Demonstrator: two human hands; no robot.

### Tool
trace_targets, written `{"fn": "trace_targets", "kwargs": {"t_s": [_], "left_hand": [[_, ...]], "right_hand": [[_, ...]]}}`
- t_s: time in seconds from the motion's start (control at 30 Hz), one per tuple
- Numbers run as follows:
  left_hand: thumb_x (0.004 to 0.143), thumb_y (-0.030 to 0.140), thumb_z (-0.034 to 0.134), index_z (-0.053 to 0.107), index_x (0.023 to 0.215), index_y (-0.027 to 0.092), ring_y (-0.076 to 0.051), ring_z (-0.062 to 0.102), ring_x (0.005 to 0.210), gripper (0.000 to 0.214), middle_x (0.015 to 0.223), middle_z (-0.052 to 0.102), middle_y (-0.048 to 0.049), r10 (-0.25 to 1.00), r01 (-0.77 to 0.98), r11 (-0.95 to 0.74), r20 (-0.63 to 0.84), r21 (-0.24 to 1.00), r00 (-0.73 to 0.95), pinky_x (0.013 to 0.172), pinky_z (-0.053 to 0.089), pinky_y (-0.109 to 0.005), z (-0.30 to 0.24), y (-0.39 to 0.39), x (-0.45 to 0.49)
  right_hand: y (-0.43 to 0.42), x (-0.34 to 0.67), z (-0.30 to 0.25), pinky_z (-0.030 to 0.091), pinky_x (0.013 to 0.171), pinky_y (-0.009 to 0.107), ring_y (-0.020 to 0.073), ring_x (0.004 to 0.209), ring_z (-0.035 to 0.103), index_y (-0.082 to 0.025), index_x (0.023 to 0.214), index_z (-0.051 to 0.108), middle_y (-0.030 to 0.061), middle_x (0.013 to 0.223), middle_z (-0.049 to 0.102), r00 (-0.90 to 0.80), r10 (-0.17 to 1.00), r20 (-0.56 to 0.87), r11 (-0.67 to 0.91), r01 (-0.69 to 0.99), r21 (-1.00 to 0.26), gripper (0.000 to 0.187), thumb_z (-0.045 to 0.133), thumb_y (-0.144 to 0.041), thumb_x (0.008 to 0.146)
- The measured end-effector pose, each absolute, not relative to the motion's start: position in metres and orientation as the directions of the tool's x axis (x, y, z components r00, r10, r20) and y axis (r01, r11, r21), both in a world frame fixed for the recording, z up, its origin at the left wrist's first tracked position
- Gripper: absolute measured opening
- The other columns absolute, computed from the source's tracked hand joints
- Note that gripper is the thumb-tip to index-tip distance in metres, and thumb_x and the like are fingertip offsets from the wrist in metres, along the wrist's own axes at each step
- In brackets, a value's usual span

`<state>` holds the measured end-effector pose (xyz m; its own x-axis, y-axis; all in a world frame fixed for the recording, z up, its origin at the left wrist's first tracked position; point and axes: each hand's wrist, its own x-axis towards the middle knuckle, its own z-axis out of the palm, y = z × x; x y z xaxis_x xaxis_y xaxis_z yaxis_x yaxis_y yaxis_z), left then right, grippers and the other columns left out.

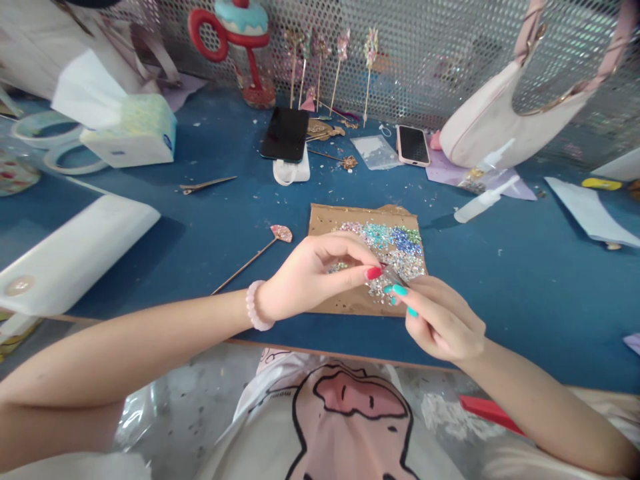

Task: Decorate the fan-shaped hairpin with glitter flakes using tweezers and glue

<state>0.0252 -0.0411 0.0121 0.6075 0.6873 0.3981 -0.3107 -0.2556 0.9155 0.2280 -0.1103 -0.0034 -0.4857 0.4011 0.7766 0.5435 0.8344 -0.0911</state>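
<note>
A brown cardboard sheet (330,223) lies on the blue table, strewn with several small coloured rhinestones (395,243). My left hand (313,273), with a pink bead bracelet at the wrist and red nails, hovers over the sheet with fingers pinched together. My right hand (440,320), with turquoise nails, meets it fingertip to fingertip over the stones, pinched on a small clear object (395,275) that I cannot make out. A hairpin stick with a pink fan-shaped top (281,233) lies just left of the cardboard.
A black phone (286,133) rests on a white stand, a second phone (413,145) to its right. A tissue box (133,130) stands back left, a white case (75,250) at left, a pale handbag (500,127) and a glue bottle (483,203) at right.
</note>
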Motion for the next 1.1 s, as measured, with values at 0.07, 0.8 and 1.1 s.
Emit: {"fn": "trace_targets", "kwargs": {"t_s": [0.07,0.8,1.1], "left_hand": [[0.080,0.011,0.065,0.067,0.079,0.013,-0.011,0.057,0.075,0.003,0.079,0.063,-0.0043,0.696,-0.326,-0.226,0.387,0.918,0.605,0.070,0.048,-0.022,0.011,-0.041,0.026],[0.082,0.013,0.064,0.072,0.086,0.020,-0.014,0.064,0.084,0.011,0.089,0.070,-0.0030,0.712,-0.452,0.016,0.307,0.892,0.632,0.076,0.054,-0.023,0.004,-0.051,0.033],[0.086,0.015,0.059,0.073,0.087,0.019,-0.015,0.066,0.086,0.014,0.085,0.071,-0.0027,0.707,-0.416,-0.012,0.302,0.909,0.640,0.078,0.054,-0.022,0.005,-0.052,0.031]], "right_hand": [[-0.111,0.228,-0.003,0.055,0.060,0.034,0.0176,0.074,0.060,-0.011,0.128,0.047,0.0103,0.083,0.066,-0.486,0.416,0.768,0.824,0.559,-0.093,0.052,0.050,-0.002,0.077],[-0.114,0.222,-0.014,0.053,0.065,0.031,0.0164,0.077,0.060,-0.018,0.133,0.042,0.0052,0.085,0.065,-0.465,0.465,0.754,0.796,0.592,-0.126,0.051,0.046,-0.006,0.083],[-0.114,0.222,-0.012,0.054,0.065,0.032,0.0170,0.076,0.061,-0.020,0.133,0.041,0.0038,0.079,0.064,-0.458,0.478,0.749,0.793,0.591,-0.144,0.053,0.046,-0.005,0.083]]}}
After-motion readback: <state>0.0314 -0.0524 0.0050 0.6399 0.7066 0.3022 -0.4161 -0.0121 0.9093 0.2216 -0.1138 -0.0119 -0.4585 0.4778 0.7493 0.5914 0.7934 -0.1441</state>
